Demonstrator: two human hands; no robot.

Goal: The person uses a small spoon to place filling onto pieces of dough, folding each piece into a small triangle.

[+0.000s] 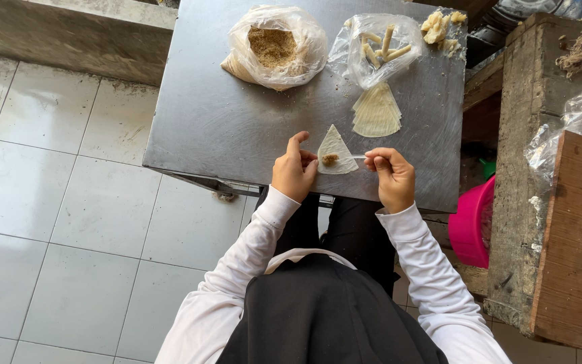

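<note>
A triangular wrapper [335, 147] lies flat at the near edge of the grey metal table [223, 114], pale and thin, with a small brown dab of filling [330, 160] near its lower left corner. The left hand [294, 170] rests curled at the wrapper's left edge, its grip loosely closed on nothing I can make out. The right hand [392, 174] pinches a thin spoon [357, 157] whose tip reaches the filling. The thin sheet looks likely to tear if pressed hard.

hands [345, 174], triangular wrapper [335, 145], steel table [230, 114]
</note>
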